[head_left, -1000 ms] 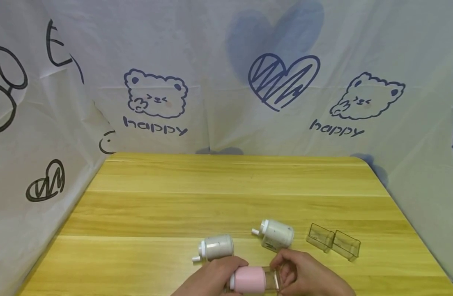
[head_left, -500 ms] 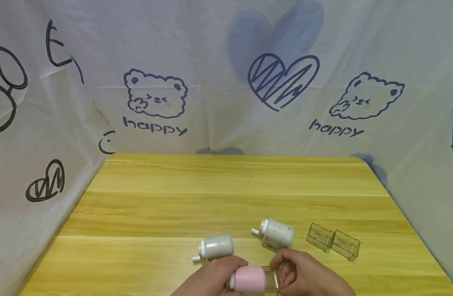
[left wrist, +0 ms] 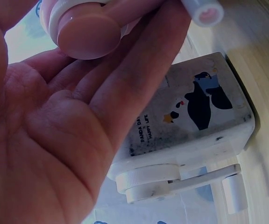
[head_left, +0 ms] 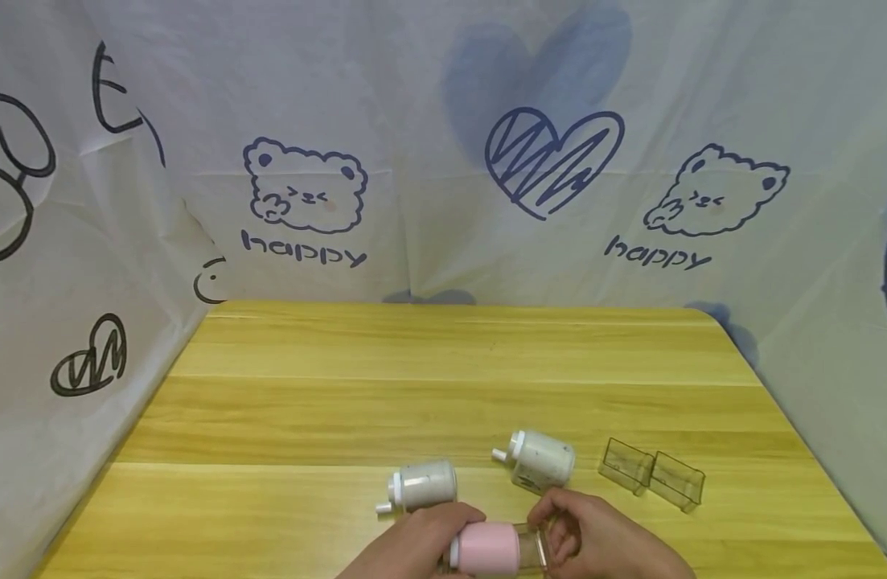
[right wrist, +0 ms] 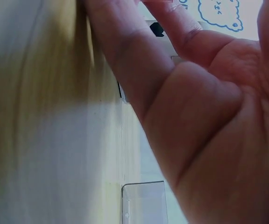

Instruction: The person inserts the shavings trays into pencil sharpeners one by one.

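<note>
A pink hand-crank pencil sharpener [head_left: 490, 548] lies on its side near the table's front edge. My left hand [head_left: 423, 540] grips its crank end; in the left wrist view the pink crank hub [left wrist: 88, 33] shows beyond the palm. At the other end, my right hand [head_left: 599, 537] pinches a clear shavings drawer [head_left: 531, 550], which sticks out from the pink body. How deep it sits inside is hidden. Just beyond the hands lie two white pencil sharpeners, one at the left [head_left: 427, 482] and one at the right [head_left: 546, 458]. The left one has a panda print [left wrist: 202, 102].
Two clear drawers, a nearer-left one [head_left: 626, 465] and one beside it [head_left: 678, 481], rest to the right of the white sharpeners. The wooden table [head_left: 443, 370] ends at a white cloth backdrop [head_left: 429, 145] with drawings.
</note>
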Demonstrator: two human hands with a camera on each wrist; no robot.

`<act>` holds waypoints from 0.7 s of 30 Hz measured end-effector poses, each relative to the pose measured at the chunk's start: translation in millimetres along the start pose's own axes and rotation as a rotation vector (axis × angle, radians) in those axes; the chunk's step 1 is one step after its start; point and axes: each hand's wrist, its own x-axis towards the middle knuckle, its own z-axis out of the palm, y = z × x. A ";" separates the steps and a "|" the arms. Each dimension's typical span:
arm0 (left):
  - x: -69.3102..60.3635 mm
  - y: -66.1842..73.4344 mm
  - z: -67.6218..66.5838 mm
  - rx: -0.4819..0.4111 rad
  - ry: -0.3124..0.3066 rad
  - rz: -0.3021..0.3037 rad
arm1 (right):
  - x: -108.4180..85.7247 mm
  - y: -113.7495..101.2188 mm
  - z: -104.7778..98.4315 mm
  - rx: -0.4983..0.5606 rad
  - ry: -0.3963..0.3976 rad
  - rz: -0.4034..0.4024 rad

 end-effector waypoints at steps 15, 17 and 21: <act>0.3 -0.8 0.8 -0.003 -0.002 0.001 | 0.9 1.5 -0.6 0.006 -0.003 -0.014; 0.4 -0.8 0.9 0.003 -0.004 0.003 | 1.1 2.0 -0.5 -0.004 0.003 -0.017; 0.5 -1.0 0.7 0.008 -0.006 0.005 | 1.6 2.4 -0.2 -0.021 0.013 -0.012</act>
